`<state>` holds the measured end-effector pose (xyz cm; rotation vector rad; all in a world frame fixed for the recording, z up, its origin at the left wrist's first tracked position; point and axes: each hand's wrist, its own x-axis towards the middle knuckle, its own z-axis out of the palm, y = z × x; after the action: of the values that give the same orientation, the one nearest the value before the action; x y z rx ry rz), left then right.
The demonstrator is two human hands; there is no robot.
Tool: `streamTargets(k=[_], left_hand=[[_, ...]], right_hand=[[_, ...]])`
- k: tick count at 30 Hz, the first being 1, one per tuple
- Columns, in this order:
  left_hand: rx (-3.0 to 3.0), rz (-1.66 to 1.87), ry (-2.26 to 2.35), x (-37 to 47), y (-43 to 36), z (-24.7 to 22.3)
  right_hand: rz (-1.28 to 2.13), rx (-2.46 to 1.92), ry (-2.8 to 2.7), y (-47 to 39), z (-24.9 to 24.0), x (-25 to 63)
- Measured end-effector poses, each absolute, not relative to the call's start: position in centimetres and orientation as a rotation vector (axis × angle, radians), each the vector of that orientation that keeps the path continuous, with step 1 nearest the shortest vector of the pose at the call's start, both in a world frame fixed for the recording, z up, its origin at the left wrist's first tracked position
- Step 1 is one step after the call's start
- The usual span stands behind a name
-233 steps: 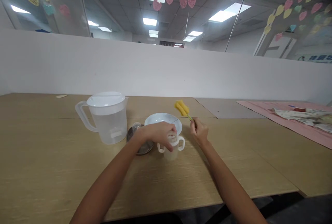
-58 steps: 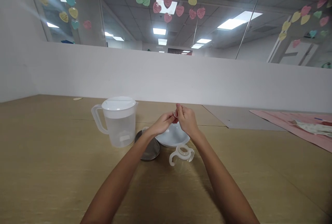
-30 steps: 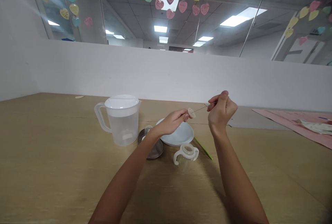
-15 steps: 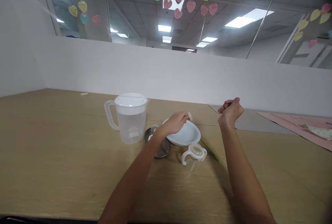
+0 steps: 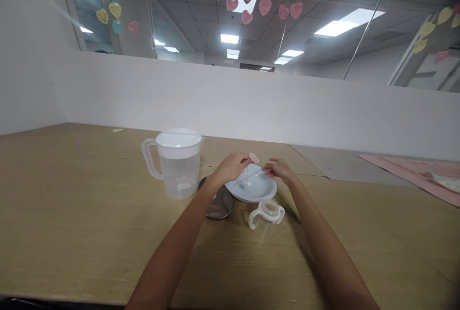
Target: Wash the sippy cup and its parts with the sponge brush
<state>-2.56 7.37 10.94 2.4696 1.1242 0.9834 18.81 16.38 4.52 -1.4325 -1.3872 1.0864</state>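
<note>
My left hand point(image 5: 233, 165) is closed in a pinch on a small pale part with a round cream disc point(image 5: 254, 157) at its top; a thin piece seems to hang below it. From the pinched fingers of my right hand point(image 5: 279, 168) a thin straight rod point(image 5: 247, 176) slants down to the left; its kind is unclear. Both hands are over the white bowl point(image 5: 264, 190). A clear baby bottle with a white two-handled collar point(image 5: 272, 213) stands in front of the bowl. Partly behind my left forearm lies a dark metal tray point(image 5: 223, 206).
On the left stands a translucent lidded pitcher point(image 5: 181, 171). A thin green stick point(image 5: 289, 208) lies right of the bowl. Farther right, a pink cloth point(image 5: 402, 168) lies on the table point(image 5: 89, 214). A white wall point(image 5: 215, 99) rises behind.
My right hand has come down and left to the bowl, and the thin rod now shows in it. My left hand has shifted slightly left, turning the cream disc more into view.
</note>
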Motion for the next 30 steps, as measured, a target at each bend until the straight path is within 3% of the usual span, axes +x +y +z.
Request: streamTargets(k=[3,6,15,24,30], left_hand=[[2.362,1.038,1.059,-2.4,7.3,10.9],[2.245,1.109,1.038,-2.2,7.3,10.7],[2.168,1.084,1.530,-2.4,6.9,11.1],[2.430,0.496,1.914,-2.5,5.7,12.4],[2.113,-0.033,1.976,-6.0,5.8,13.0]], right_hand=[[1.062,-1.408,-1.458,15.1,6.4,18.1],[1.314,-1.102,-1.683,12.8,8.9,16.6],[1.568,-0.851,-1.649,10.2,11.1,14.6],[1.554,-0.987,-1.747,12.0,9.3,15.0],[1.282,-1.263,-2.211,13.0,8.0,16.8]])
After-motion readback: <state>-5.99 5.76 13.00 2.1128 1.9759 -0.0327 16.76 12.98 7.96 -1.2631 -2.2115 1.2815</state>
